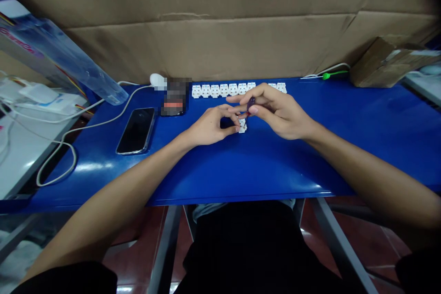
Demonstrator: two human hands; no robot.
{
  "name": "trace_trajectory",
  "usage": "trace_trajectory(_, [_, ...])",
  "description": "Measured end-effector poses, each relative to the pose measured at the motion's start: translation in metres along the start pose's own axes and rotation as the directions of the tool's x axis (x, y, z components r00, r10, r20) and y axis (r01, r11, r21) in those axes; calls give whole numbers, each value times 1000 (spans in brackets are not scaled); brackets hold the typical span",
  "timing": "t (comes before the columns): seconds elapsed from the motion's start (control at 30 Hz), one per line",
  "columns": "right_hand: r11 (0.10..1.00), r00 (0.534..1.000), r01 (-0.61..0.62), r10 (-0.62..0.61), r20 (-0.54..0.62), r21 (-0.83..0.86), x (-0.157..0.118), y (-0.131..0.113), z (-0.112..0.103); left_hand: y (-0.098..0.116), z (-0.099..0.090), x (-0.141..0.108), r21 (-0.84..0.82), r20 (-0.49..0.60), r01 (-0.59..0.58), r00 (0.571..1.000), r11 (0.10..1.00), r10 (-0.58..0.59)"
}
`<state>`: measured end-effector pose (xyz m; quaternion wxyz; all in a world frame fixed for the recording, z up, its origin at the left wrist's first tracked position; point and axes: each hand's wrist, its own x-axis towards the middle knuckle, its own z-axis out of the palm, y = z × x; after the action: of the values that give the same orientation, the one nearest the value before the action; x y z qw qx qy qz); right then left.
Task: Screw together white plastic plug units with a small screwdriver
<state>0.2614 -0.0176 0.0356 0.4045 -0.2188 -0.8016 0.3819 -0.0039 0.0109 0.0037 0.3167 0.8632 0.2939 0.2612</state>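
Left hand [209, 126] holding white piece [243, 127], right hand [288, 112] gripping dark-handled tool [251, 101]

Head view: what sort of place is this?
Probably a workbench for small parts: a row of small white pieces along the back of a blue tabletop, and a dark-handled tool held at another white piece.

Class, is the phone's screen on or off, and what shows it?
Off, it seems: the phone's screen is black, with nothing lit.
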Motion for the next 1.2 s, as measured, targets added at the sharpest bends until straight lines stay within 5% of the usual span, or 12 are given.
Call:
trace_trajectory(0.5, [993, 983, 47, -65, -174, -107, 0, 9, 10, 1, 4, 0, -42, -17, 40, 999, 998, -41])
trace_trajectory(0.83, [981, 917, 11, -86, -389, -192, 0, 8, 21, -4, 11, -1, 10, -88, 44, 995, 999, -43])
trace_trajectory(1.03, [962, 934, 66, -152, -323, -264, -1, 20, 10, -2, 9, 0, 18, -62, 23, 998, 1000, -22])
trace_trajectory(1.2, [986, 988, 104, -117, -98, -130, -2, 20, 0, 0, 9, 0, -4, -50, 24, 998, 1000, -25])
